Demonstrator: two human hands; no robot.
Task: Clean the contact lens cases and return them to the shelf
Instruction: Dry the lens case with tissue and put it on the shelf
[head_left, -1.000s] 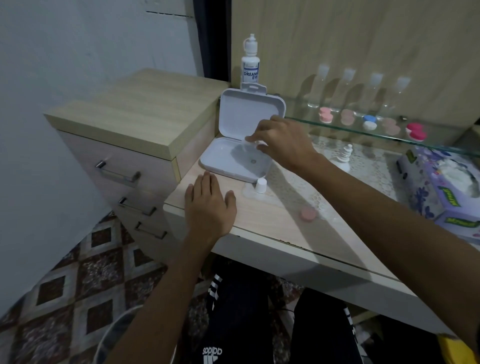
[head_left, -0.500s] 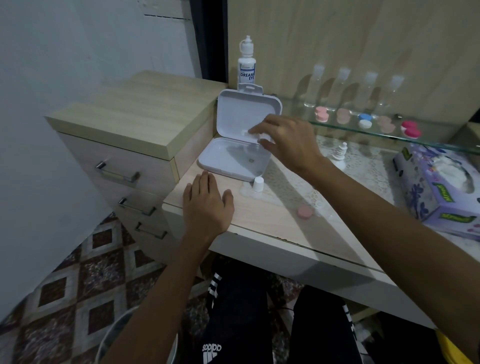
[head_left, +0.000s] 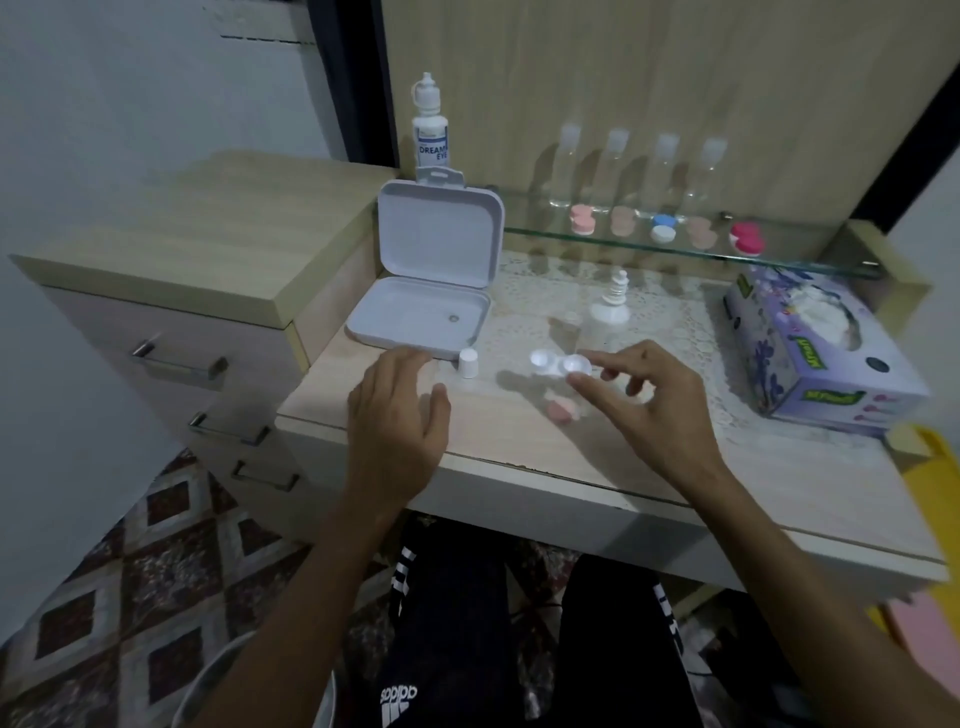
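Observation:
A clear white two-cup lens case (head_left: 557, 364), with no caps on it, hangs just above the tabletop; my right hand (head_left: 644, 400) pinches its right cup between thumb and forefinger. My left hand (head_left: 397, 421) hovers with relaxed, spread fingers near the table's front edge, holding nothing. A white box (head_left: 415, 317) stands open at the back left, its tray bare. Pink caps (head_left: 563, 409) lie below the case, and a small white cap (head_left: 468, 362) stands to its left. Several coloured lens cases (head_left: 582, 221) sit on the glass shelf (head_left: 701, 252).
A solution bottle (head_left: 431, 137) stands behind the box, and a small white dropper bottle (head_left: 613, 306) beyond the case. A tissue box (head_left: 821, 343) lies at the right. A drawer unit (head_left: 171, 332) rises at the left. Clear bottles line the shelf's back.
My right hand has come from the open box towards the table's middle, now with the lens case in its fingers. My left hand has lifted off the table and shifted right.

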